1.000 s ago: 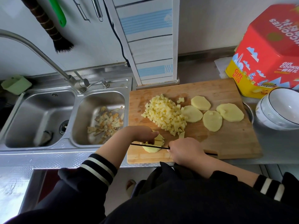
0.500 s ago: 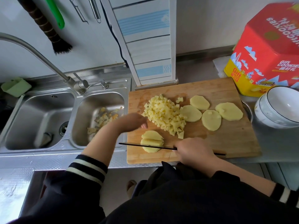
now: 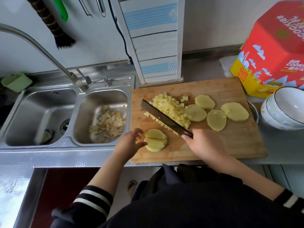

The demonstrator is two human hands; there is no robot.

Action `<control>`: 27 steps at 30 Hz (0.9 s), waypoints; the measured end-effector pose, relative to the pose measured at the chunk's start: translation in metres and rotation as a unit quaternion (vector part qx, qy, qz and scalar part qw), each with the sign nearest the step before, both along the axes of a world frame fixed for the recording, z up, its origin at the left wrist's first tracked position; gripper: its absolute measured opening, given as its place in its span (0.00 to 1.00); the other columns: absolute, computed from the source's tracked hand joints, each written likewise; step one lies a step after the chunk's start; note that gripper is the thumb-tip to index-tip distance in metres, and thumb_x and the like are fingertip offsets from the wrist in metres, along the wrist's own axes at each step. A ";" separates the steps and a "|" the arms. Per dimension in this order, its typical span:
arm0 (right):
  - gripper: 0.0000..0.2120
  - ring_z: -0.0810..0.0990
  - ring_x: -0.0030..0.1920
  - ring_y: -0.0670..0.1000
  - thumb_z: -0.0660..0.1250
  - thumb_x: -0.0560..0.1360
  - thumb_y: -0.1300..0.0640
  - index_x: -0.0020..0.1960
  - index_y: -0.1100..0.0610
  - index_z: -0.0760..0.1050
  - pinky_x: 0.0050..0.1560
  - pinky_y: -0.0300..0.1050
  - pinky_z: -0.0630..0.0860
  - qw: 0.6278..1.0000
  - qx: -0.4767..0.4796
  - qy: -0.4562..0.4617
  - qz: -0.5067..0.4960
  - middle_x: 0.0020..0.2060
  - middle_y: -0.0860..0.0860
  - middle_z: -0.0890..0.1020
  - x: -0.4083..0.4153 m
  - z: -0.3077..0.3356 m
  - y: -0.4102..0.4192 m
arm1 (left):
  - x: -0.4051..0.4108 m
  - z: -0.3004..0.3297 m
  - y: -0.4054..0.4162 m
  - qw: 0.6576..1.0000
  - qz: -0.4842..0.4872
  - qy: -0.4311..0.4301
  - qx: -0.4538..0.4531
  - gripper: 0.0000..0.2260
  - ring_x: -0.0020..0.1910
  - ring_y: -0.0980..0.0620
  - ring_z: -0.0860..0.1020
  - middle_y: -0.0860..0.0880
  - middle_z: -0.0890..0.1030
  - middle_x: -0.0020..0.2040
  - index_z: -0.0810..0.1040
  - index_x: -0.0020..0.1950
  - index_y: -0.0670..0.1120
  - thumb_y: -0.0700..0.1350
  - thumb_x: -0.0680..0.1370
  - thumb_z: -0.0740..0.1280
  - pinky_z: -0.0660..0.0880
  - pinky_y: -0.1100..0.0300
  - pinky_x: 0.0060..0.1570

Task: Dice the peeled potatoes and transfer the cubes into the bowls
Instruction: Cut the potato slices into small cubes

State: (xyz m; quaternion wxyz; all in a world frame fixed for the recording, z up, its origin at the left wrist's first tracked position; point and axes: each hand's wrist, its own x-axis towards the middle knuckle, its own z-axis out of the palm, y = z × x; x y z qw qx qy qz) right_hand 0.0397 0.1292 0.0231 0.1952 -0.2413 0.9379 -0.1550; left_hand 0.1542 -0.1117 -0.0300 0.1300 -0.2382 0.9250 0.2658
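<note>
Swung up against the cubes (image 3: 171,109), knife (image 3: 164,118) gripped by right hand (image 3: 205,145); left fingers (image 3: 139,134) spread.

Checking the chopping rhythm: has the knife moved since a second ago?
Yes. The knife, gripped by the right hand, swung from the partly cut potato up beside the cube pile.

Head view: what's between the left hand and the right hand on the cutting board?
In the head view, the partly cut potato slice stack lies between the left hand and the right hand, which holds the knife.
</note>
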 end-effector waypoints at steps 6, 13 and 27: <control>0.15 0.75 0.34 0.50 0.61 0.80 0.43 0.48 0.54 0.79 0.30 0.43 0.64 0.998 -0.034 -0.021 -0.043 0.30 0.44 0.73 0.003 0.002 0.003 | -0.007 -0.010 0.007 0.998 -0.047 -0.020 -0.037 0.15 0.50 0.53 0.73 0.54 0.77 0.51 0.72 0.60 0.51 0.51 0.77 0.70 0.73 0.57 0.48; 0.15 0.72 0.35 0.49 0.61 0.80 0.44 0.50 0.54 0.78 0.33 0.43 0.64 0.998 -0.028 -0.034 -0.050 0.29 0.43 0.70 0.006 0.002 0.006 | -0.010 -0.012 0.007 1.000 -0.019 -0.014 -0.008 0.09 0.47 0.54 0.76 0.56 0.76 0.47 0.74 0.57 0.51 0.47 0.78 0.68 0.70 0.60 0.43; 0.12 0.71 0.33 0.46 0.60 0.80 0.44 0.47 0.50 0.76 0.29 0.39 0.63 0.999 -0.022 -0.039 -0.029 0.30 0.43 0.72 0.009 0.005 0.009 | 0.003 -0.014 0.001 0.993 -0.084 0.048 -0.074 0.09 0.52 0.52 0.78 0.51 0.82 0.54 0.80 0.57 0.49 0.43 0.78 0.70 0.74 0.58 0.51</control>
